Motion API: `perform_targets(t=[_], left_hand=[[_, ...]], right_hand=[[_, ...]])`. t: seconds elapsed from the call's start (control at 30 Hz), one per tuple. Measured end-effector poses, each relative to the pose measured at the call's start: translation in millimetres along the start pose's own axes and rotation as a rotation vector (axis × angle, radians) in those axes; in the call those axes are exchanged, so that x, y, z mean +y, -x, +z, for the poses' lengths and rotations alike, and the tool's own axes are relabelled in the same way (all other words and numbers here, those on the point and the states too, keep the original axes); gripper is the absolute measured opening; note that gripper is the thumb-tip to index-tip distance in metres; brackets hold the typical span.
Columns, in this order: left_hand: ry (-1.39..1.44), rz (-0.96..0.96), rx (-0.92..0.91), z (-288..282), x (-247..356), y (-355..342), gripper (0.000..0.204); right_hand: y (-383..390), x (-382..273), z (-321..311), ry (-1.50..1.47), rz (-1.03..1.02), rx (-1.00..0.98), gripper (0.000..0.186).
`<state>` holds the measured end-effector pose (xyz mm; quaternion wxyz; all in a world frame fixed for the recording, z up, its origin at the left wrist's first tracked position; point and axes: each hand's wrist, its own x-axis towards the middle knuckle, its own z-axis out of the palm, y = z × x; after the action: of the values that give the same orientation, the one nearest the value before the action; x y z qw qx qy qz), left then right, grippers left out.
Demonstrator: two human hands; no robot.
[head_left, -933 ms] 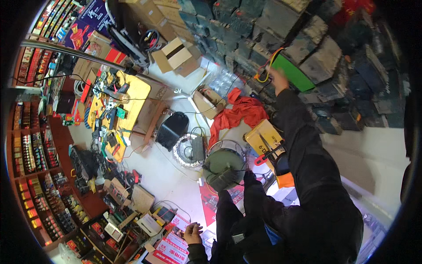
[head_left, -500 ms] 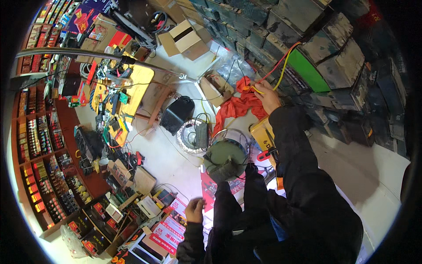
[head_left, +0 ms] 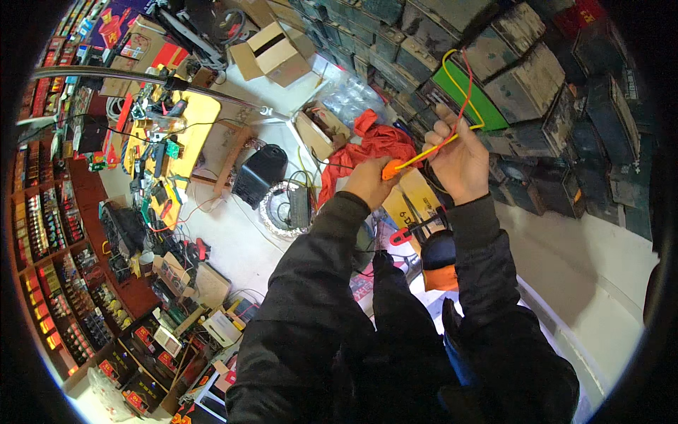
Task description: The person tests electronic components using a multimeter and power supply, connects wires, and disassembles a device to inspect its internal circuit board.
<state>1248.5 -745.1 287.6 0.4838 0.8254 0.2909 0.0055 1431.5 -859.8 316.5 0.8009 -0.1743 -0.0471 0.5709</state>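
Left hand closed around an orange connector at mid-frame; right hand at its wires.

The right hand, palm partly up and fingers curled, lies against the yellow wire and red wire just right of centre; whether it pinches them I cannot tell. Both wires loop up past a green panel. Below the hands, a red-handled tool shows against the lower part of a yellow box. Red cloth spreads behind the left hand, with a black tub left of centre. Stacked dark blocks fill the upper right. Farther off, a cluttered yellow table stands upper left, an open carton top centre, and brown shelves along the left edge.
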Motion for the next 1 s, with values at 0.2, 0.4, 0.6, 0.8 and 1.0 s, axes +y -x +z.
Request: perform_targets(t=[0.2, 0.4, 0.6, 0.8, 1.0], left_hand=[[-0.075, -0.131, 0.014, 3, 11, 46, 0.033], [-0.137, -0.166, 0.055, -3, 18, 76, 0.03], [-0.078, -0.126, 0.003, -12, 15, 80, 0.028], [-0.152, -0.09, 0.038, -9, 8, 85, 0.031], [-0.204, -0.253, -0.053, -35, -21, 133, 0.031]], right_hand=[[26, 46, 24, 1.124, 0.23, 0.16, 0.027], [38, 93, 35, 1.386, 0.004, 0.179, 0.038], [38, 98, 43, 1.425, 0.02, 0.283, 0.04], [39, 110, 22, 1.397, -0.027, 0.411, 0.042], [35, 59, -41, 1.39, -0.207, 0.568, 0.041]])
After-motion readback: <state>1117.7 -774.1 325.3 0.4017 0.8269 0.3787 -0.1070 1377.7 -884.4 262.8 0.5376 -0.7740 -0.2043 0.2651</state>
